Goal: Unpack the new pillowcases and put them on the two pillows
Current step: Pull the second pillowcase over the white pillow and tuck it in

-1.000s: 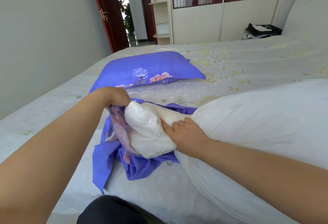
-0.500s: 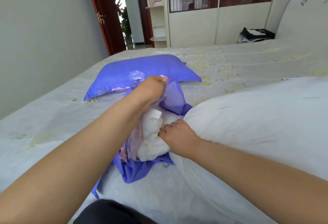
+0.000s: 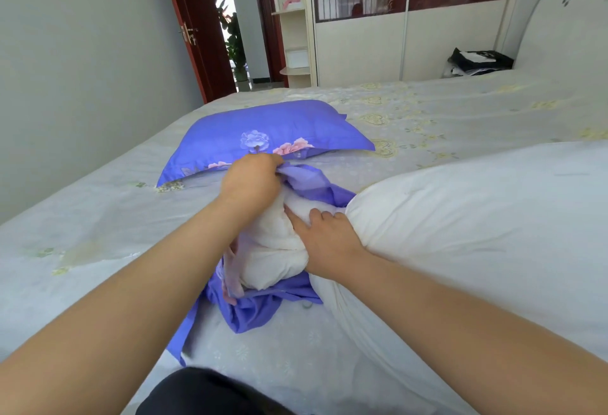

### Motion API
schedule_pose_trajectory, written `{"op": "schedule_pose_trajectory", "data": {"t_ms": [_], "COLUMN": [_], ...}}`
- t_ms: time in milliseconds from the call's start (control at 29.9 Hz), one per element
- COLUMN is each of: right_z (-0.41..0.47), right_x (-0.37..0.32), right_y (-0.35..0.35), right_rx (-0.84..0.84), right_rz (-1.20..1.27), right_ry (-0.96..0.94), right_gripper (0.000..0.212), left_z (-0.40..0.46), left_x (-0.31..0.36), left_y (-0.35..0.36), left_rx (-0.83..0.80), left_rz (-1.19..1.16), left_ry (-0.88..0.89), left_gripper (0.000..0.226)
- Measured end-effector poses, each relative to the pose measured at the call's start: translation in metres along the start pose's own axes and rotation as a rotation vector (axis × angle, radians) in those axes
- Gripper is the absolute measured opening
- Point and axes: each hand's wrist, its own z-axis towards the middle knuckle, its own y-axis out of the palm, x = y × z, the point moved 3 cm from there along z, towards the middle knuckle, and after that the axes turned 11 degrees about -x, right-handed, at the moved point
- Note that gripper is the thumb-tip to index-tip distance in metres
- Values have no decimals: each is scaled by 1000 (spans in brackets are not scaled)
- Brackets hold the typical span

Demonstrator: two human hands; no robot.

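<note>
A bare white pillow [image 3: 460,233] lies across the bed on the right, its left end squeezed into a narrow bunch. My right hand [image 3: 325,237] grips that bunched end. My left hand [image 3: 251,181] grips the upper edge of the purple floral pillowcase [image 3: 263,309], holding it up over the pillow's tip. The rest of the case lies crumpled on the sheet under the pillow end. A second pillow [image 3: 263,133], covered in a matching purple case, lies flat just beyond my hands.
The bed [image 3: 98,233] has a pale patterned sheet and a padded headboard [image 3: 566,19] at the far right. A dark bag [image 3: 478,60] sits at the bed's far side. A grey wall runs along the left; a red door [image 3: 194,26] and wardrobe stand behind.
My left hand has lifted the pillowcase edge up and to the right, over the pillow's squeezed tip. My right hand keeps its grip on the pillow end.
</note>
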Motion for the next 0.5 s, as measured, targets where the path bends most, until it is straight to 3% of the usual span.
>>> {"op": "schedule_pose_trajectory", "data": {"t_ms": [134,301,367,434,501], "right_z": [4,10,13,14,12], "right_x": [7,13,13,14,14], "right_y": [1,3,8,10,13], "right_rx": [-155,-153,-120,-107,-43], "right_rz": [66,126,99,33,-6], "right_ry": [-45,-48,-42,-10,55], "right_gripper": [51,34,38,60,87], "left_z": [-14,-23,-20,-13,-4], "left_x": [44,66,51,22,-14], "left_y": [11,25,22,16,14], "left_rx": [-89,-213,-179,-86,-65], "left_rz": [-598,-865,-722,-418,-187], "left_ry": [83,65,84,73,-31], "left_gripper": [10,17,12,4,26]}}
